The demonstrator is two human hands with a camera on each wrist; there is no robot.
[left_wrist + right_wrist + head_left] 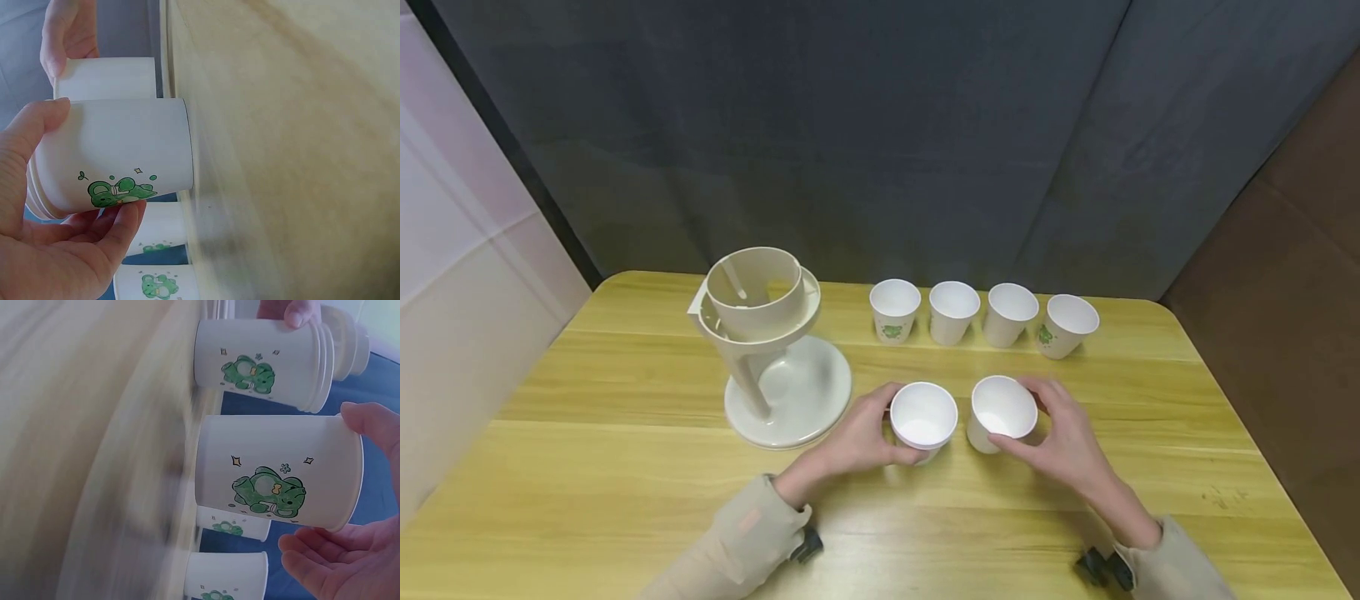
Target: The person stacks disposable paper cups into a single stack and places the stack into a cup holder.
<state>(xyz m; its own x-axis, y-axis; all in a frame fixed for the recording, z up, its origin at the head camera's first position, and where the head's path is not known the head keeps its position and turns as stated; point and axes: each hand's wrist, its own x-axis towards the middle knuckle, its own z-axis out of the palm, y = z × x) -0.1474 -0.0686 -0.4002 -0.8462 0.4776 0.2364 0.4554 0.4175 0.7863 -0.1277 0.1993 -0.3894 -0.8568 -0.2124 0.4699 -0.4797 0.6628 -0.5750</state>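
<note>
Near the middle of the table, my left hand point(867, 435) grips a small stack of nested white paper cups point(924, 414). Doubled rims show at the top of that stack in the left wrist view, and a green bear is printed on its side point(119, 150). Just to the right, my right hand point(1069, 437) holds a single white paper cup point(1000, 408), thumb on one side at the rim and fingers on the other. This cup also bears a green bear print point(275, 490). Both stand upright, side by side with a small gap in the head view.
Behind the hands, several white paper cups point(954, 312) stand upright in a row along the table's back. To the left is a cream plastic stand point(786, 400) with a round base and a cylinder point(756, 312) in its upper ring. A dark curtain point(850, 142) hangs beyond the wooden table point(625, 467).
</note>
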